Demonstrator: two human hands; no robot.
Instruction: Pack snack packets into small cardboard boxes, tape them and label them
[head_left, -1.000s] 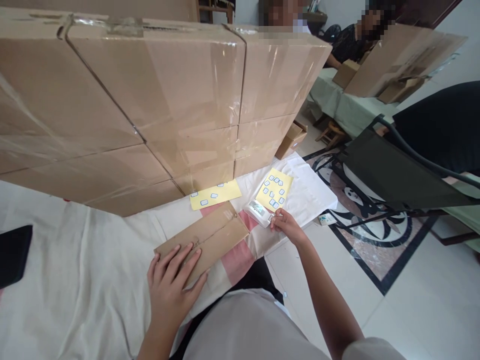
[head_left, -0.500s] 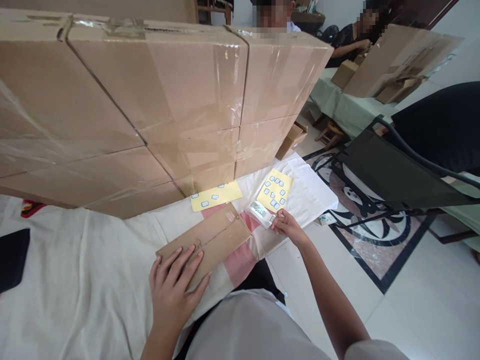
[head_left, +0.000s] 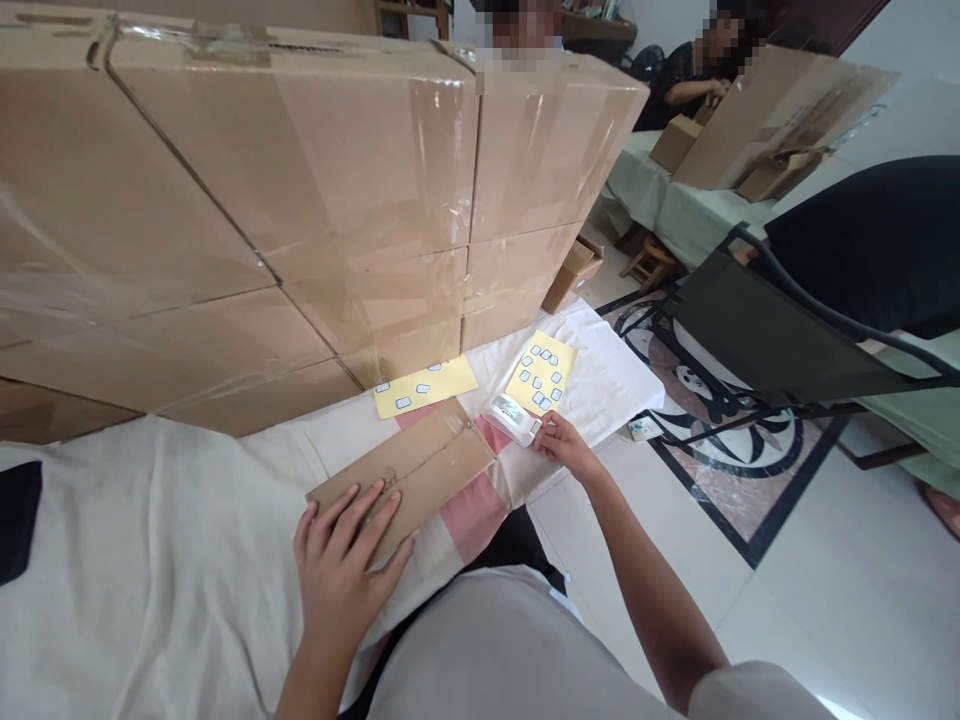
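While left hand (head_left: 341,560) rests: fingers apart on box (head_left: 431,455), seemingly bracing.
White case (head_left: 511,418): two o'clock of box, end pinched by right hand (head_left: 568,446).
Pinch: next move likely needs firmness.

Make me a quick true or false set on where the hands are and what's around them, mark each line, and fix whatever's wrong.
1. The left hand lies on a flat brown cardboard piece. True.
2. The right hand touches the cardboard piece too. False: it touches one end of a white object.
3. One yellow sheet lies at the foot of the tall taped boxes. True.
4. The other yellow sheet, near the white object, is blank. False: it shows small outlined shapes.
5. A dark chair stands to the right of the tall taped boxes. True.
6. The left hand is curled into a fist. False: its fingers are spread.
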